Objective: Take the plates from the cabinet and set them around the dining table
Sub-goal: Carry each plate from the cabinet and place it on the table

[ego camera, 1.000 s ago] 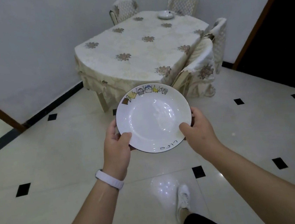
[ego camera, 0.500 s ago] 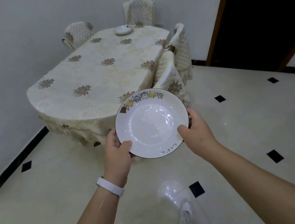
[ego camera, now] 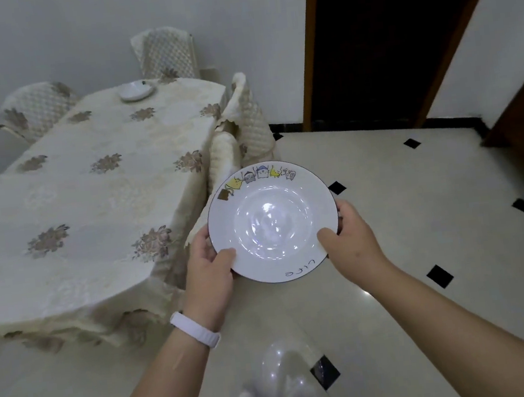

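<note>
I hold a white plate [ego camera: 273,223] with cartoon figures along its far rim and small writing on its near rim. My left hand [ego camera: 208,269] grips its left edge and my right hand [ego camera: 351,237] grips its right edge, thumbs on top. The plate hangs level over the floor, just off the near right corner of the dining table [ego camera: 90,191], which wears a cream cloth with flower prints. A second white plate [ego camera: 136,90] lies at the table's far end.
Covered chairs stand around the table: two on its right side [ego camera: 246,115], one at the far end [ego camera: 166,55], one at the far left [ego camera: 33,108]. A dark doorway [ego camera: 376,38] opens at the back right. The tiled floor [ego camera: 422,245] spreads to the right.
The table has shifted left and come nearer in view as I walk toward its right side. The plate stays gripped in both hands.
</note>
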Demonstrator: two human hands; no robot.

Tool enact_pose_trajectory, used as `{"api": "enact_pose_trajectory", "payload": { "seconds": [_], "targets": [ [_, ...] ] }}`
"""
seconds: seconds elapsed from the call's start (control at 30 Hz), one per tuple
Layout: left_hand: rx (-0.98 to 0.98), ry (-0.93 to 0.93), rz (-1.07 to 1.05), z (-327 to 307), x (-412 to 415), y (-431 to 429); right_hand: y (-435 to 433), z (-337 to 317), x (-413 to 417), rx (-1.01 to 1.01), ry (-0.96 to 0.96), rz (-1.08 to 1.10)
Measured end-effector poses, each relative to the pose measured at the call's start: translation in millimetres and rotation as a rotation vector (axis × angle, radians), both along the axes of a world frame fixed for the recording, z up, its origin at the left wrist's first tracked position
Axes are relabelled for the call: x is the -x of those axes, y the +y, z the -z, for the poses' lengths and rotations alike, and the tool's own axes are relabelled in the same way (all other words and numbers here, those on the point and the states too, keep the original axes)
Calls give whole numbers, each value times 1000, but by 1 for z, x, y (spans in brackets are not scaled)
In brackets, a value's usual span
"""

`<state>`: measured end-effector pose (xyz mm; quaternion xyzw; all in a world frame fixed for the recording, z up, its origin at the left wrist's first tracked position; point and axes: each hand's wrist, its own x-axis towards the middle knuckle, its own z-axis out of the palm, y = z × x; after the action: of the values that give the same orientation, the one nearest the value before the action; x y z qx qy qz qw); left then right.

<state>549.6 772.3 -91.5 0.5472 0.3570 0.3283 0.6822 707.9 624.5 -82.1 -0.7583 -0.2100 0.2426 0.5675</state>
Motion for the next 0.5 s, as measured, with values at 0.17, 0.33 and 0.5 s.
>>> {"api": "enact_pose_trajectory", "payload": {
  "seconds": [0.17,0.33,0.5],
  "targets": [
    [1,37,47,11,-43,37,33,17,-41,13,29,30],
    [6,21,127,24,-102,97,86,28,-93,35,46,80],
    [-16,31,170,27,-173,174,156,20,-154,45,12,117]
  ]
}}
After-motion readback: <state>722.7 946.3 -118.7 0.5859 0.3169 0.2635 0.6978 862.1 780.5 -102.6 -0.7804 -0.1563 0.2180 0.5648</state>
